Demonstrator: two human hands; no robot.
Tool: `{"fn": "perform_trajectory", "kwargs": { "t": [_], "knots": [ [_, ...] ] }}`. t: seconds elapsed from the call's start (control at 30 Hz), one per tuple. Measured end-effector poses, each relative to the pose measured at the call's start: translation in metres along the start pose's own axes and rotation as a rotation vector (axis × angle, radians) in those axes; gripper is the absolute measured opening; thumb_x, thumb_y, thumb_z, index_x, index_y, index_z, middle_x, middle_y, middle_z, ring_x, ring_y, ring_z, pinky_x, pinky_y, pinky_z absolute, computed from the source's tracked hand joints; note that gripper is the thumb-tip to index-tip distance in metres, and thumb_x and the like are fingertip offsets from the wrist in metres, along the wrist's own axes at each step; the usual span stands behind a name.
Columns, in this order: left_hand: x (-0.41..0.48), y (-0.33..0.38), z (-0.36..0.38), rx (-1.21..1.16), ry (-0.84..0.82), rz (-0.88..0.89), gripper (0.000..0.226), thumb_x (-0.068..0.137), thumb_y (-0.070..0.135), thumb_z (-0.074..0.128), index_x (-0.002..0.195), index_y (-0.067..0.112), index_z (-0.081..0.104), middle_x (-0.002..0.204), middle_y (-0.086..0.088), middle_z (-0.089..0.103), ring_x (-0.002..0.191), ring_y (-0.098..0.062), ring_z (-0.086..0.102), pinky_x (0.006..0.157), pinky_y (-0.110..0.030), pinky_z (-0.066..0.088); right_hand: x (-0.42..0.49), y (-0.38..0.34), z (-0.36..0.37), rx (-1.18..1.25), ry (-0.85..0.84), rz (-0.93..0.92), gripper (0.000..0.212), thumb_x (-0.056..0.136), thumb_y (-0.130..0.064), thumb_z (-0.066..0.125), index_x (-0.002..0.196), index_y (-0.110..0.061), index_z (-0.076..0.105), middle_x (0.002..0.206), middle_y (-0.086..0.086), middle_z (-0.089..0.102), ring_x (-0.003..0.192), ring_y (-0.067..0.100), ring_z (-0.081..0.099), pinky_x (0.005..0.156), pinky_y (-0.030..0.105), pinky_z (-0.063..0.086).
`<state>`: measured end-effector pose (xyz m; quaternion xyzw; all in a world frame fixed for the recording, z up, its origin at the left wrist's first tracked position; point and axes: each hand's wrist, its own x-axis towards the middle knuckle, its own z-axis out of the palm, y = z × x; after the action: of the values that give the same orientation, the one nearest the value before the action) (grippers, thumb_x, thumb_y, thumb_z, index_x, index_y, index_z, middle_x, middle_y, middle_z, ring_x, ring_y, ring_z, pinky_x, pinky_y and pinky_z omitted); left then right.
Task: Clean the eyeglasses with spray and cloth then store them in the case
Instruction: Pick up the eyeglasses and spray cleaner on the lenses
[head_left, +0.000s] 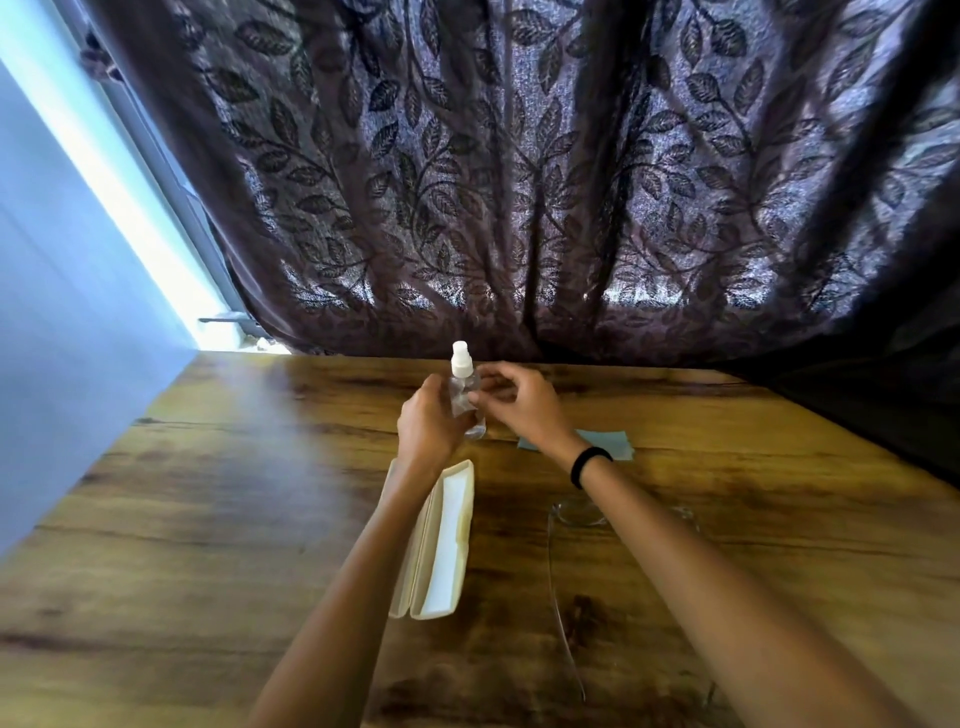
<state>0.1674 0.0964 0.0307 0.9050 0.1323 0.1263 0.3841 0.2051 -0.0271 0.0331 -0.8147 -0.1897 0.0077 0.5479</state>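
- gripping the spray bottle (466, 402) low on its body with the left hand (431, 423), fingers curled round it, upright just above the table (208, 519)
- pinching at the bottle's shoulder with the right hand (522, 402), fingers curled in; cannot tell whether on the bottle itself or on a clear cap
- could slip or tip if twisted hard against so low a grip, spilling fluid onto the wood
- might spray wide of the lenses, with the facing of the white nozzle (460, 358) not readable from here
- lying untouched at 5 o'clock of the hands, beside and under the right forearm: the eyeglasses (574, 514), clear and hard to see, so easy to knock or press when lowering that arm
- half hidden behind the right wrist at 3 o'clock: the blue cloth (615, 444), apt to be dragged along
- open at 6 o'clock, beside the left forearm: the case (441, 540), liable to be nudged shut or shoved aside
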Motion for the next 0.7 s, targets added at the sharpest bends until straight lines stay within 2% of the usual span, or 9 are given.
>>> {"fn": "perform_trajectory", "kwargs": {
  "t": [0.13,0.27,0.37,0.43,0.53,0.6,0.7],
  "knots": [
    [-0.002,-0.003,0.001,-0.011,0.041,0.059,0.033,0.076,0.024,0.073,0.103,0.009,0.06,0.096,-0.009,0.07,0.088,-0.025,0.065,0.068,-0.033,0.048,0.0,0.001,0.002,-0.032,0.055,-0.002,0.036,0.077,-0.02,0.072,0.11,-0.01,0.063,0.098,0.004,0.068,0.084,0.009,0.061,0.077,0.026,0.053],
    [-0.009,0.005,0.0,-0.053,0.065,0.145,0.03,0.075,0.025,0.074,0.101,0.013,0.066,0.09,-0.003,0.072,0.08,-0.016,0.066,0.061,-0.023,0.044,-0.009,0.0,-0.006,-0.021,0.14,-0.037,0.032,0.075,-0.023,0.074,0.104,-0.012,0.066,0.093,0.0,0.067,0.083,0.008,0.06,0.071,0.018,0.048],
    [-0.017,0.021,0.001,-0.112,0.089,0.19,0.027,0.073,0.024,0.073,0.099,0.02,0.069,0.084,0.001,0.073,0.076,-0.011,0.066,0.063,-0.024,0.049,-0.02,-0.006,-0.019,-0.039,0.175,-0.08,0.038,0.078,-0.029,0.07,0.111,-0.013,0.061,0.1,-0.003,0.062,0.091,0.006,0.057,0.074,0.009,0.042],
    [-0.024,0.035,0.005,-0.152,0.084,0.257,0.026,0.071,0.02,0.072,0.098,0.021,0.07,0.083,0.001,0.074,0.075,-0.01,0.067,0.065,-0.027,0.053,-0.03,-0.012,-0.028,-0.002,0.1,-0.107,0.04,0.086,-0.028,0.061,0.122,-0.012,0.051,0.108,-0.002,0.059,0.098,0.007,0.056,0.077,0.005,0.041],
    [-0.037,0.058,0.01,-0.244,0.012,0.358,0.031,0.074,0.014,0.07,0.104,0.016,0.069,0.089,-0.002,0.074,0.079,-0.009,0.068,0.071,-0.027,0.055,-0.049,-0.019,-0.049,0.051,0.067,-0.154,0.043,0.093,-0.024,0.05,0.132,-0.013,0.035,0.114,0.002,0.055,0.103,0.005,0.055,0.086,0.018,0.046],
    [-0.045,0.069,0.011,-0.332,-0.1,0.42,0.034,0.076,0.015,0.072,0.11,0.013,0.066,0.094,-0.004,0.073,0.084,-0.008,0.068,0.076,-0.026,0.055,-0.062,-0.023,-0.065,0.051,0.111,-0.182,0.044,0.093,-0.024,0.047,0.133,-0.014,0.032,0.104,-0.006,0.055,0.094,-0.003,0.055,0.082,0.018,0.046],
    [-0.062,0.072,0.009,-0.331,-0.254,0.519,0.039,0.079,0.018,0.07,0.117,0.014,0.061,0.105,-0.003,0.07,0.094,-0.008,0.066,0.083,-0.023,0.053,-0.085,-0.023,-0.09,0.074,0.134,-0.161,0.045,0.093,-0.03,0.044,0.134,-0.024,0.026,0.09,-0.009,0.056,0.079,0.0,0.058,0.074,0.023,0.049]
  ]
}}
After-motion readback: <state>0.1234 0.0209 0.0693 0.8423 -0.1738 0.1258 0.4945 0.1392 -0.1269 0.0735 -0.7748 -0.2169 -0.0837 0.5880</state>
